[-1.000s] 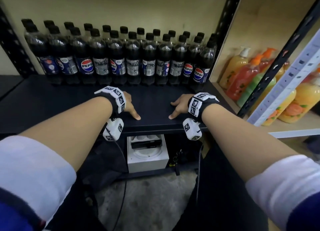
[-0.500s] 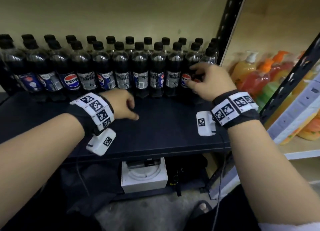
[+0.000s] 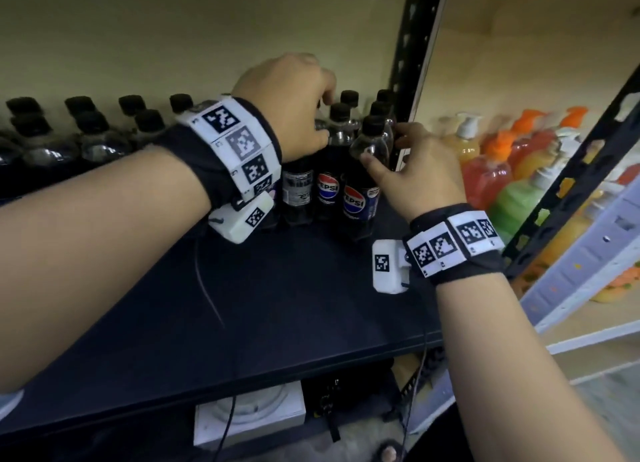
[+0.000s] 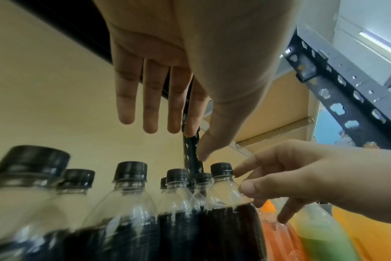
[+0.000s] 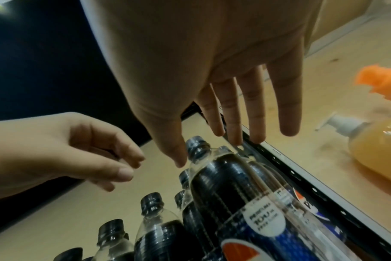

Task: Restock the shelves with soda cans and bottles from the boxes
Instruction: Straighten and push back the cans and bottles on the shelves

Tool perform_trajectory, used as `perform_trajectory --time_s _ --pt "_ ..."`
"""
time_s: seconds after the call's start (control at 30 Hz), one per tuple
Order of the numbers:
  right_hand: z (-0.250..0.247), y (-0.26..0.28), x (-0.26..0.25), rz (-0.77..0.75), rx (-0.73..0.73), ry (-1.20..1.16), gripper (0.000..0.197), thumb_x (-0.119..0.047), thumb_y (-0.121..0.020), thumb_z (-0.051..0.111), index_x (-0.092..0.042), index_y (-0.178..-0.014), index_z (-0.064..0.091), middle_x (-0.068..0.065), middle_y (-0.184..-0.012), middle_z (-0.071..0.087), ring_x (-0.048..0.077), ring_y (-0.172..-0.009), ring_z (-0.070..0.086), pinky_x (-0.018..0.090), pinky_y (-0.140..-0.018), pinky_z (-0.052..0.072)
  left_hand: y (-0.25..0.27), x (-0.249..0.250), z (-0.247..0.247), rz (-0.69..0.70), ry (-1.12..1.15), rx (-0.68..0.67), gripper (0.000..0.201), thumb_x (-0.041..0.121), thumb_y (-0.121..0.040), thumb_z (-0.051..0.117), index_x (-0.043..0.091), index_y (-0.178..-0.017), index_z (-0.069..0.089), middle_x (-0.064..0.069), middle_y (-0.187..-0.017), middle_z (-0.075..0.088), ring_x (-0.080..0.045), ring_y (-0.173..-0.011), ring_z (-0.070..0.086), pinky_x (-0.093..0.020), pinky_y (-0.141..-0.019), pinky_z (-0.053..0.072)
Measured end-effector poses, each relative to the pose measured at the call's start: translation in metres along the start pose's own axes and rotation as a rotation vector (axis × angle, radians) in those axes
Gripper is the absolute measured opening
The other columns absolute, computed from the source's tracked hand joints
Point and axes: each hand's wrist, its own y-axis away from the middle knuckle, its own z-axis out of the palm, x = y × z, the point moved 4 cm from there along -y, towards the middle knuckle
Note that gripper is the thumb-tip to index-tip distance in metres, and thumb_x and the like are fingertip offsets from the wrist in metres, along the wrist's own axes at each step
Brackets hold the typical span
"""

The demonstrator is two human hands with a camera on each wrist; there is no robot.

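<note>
1. Black metal shelf [image 3: 242, 305] carries rows of dark Pepsi bottles [image 3: 52, 143] against a beige wall [image 3: 173, 28]. Coloured soap dispensers [image 3: 485, 174] fill the next bay.
2. The end bottle [image 3: 360, 198] stands beside the upright post [image 3: 415, 46]. The right hand [image 3: 419, 174] sets its thumb on the bottle's clear shoulder, with the fingers straight beyond, perhaps touching the post.
3. The left hand [image 3: 287, 98] hovers over neighbouring caps, fingers loose, holding nothing.

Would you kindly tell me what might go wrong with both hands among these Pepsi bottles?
The right hand touches the front bottle with its thumb, only near the neck; a push that high might tip it into its close-packed neighbours. The left hand hangs close over the caps and might knock one. The right fingers lie beside the metal upright and might scrape it.
</note>
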Motion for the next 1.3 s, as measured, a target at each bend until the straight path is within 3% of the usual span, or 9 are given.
perform_trajectory --time_s 0.17,0.3,0.5,0.57,0.67,0.77,0.97,1.1,1.3 --pt "0.015 0.006 0.005 -0.079 -0.057 0.038 0.071 -0.061 -0.087 0.064 -0.023 -0.145 0.048 0.003 -0.130 0.062 0.021 -0.117 0.060 0.035 -0.091 0.054 -0.032 -0.001 0.022 -0.043 -0.108 -0.079 0.063 0.054 -0.078 0.073 0.021 -0.130 0.059 -0.007 -0.120 0.062 -0.033 -0.112 0.056 -0.051 -0.097 0.045" --pt "0.021 0.009 0.011 -0.091 -0.062 0.017 0.070 -0.062 -0.087 0.064 -0.025 -0.144 0.044 0.002 -0.129 0.062 0.023 -0.115 0.060 0.035 -0.085 0.054 -0.042 -0.001 0.045 -0.121 -0.159 -0.184 0.061 0.064 -0.076 0.070 0.017 -0.114 0.063 -0.005 -0.105 0.064 -0.036 -0.120 0.049 -0.070 -0.111 0.023" --pt "0.028 0.002 0.013 -0.090 -0.124 -0.043 0.078 -0.059 -0.086 0.068 -0.022 -0.149 0.041 0.005 -0.134 0.053 0.022 -0.117 0.057 0.030 -0.094 0.048 -0.040 -0.005 0.067 -0.207 -0.064 -0.214 0.054 0.070 -0.080 0.060 0.019 -0.096 0.057 -0.001 -0.093 0.062 -0.037 -0.121 0.053 -0.081 -0.109 -0.001" --pt "0.030 0.005 0.015 -0.096 -0.126 -0.076 0.077 -0.056 -0.086 0.069 -0.022 -0.149 0.040 0.005 -0.133 0.050 0.022 -0.115 0.058 0.033 -0.094 0.051 -0.036 -0.004 0.073 -0.206 -0.036 -0.169 0.058 0.068 -0.082 0.059 0.017 -0.109 0.057 -0.006 -0.103 0.066 -0.036 -0.127 0.051 -0.079 -0.109 -0.007" --pt "0.030 0.015 0.019 -0.113 -0.133 -0.216 0.068 -0.052 -0.087 0.070 -0.023 -0.139 0.036 0.000 -0.129 0.059 0.019 -0.113 0.061 0.041 -0.092 0.055 -0.026 0.003 0.076 -0.152 -0.061 -0.067 0.071 0.067 -0.082 0.057 0.014 -0.130 0.052 -0.025 -0.143 0.051 -0.032 -0.151 0.022 -0.072 -0.109 -0.017" --pt "0.027 0.023 0.023 -0.103 -0.148 -0.321 0.067 -0.045 -0.087 0.073 -0.019 -0.134 0.033 -0.002 -0.123 0.065 0.018 -0.110 0.065 0.042 -0.089 0.057 -0.016 0.013 0.076 -0.086 -0.048 0.029 0.074 0.065 -0.079 0.061 0.013 -0.130 0.051 -0.028 -0.147 0.047 -0.030 -0.152 0.022 -0.069 -0.108 -0.021" --pt "0.028 0.033 0.031 -0.055 -0.116 -0.349 0.075 -0.051 -0.087 0.071 -0.022 -0.148 0.037 -0.001 -0.134 0.062 0.015 -0.122 0.059 0.040 -0.100 0.052 -0.001 0.024 0.084 -0.021 0.231 0.065 0.071 0.038 -0.081 0.076 0.007 -0.136 0.044 -0.012 -0.131 0.059 -0.030 -0.135 0.047 -0.047 -0.125 0.004" --pt "0.026 0.038 0.027 -0.086 -0.112 -0.366 0.075 -0.047 -0.088 0.072 -0.021 -0.150 0.038 -0.001 -0.136 0.060 0.013 -0.125 0.057 0.037 -0.102 0.051 0.009 0.022 0.085 -0.055 0.370 0.061 0.074 0.028 -0.082 0.078 0.012 -0.143 0.040 -0.009 -0.137 0.053 -0.025 -0.126 0.052 -0.036 -0.106 0.043" --pt "0.022 0.036 0.029 -0.053 -0.120 -0.373 0.078 -0.055 -0.084 0.071 -0.026 -0.150 0.038 -0.003 -0.135 0.062 0.012 -0.123 0.060 0.040 -0.096 0.056 0.011 0.019 0.093 -0.130 0.494 0.023 0.061 0.031 -0.080 0.078 0.013 -0.134 0.054 -0.006 -0.134 0.047 -0.020 -0.120 0.051 -0.033 -0.103 0.045"
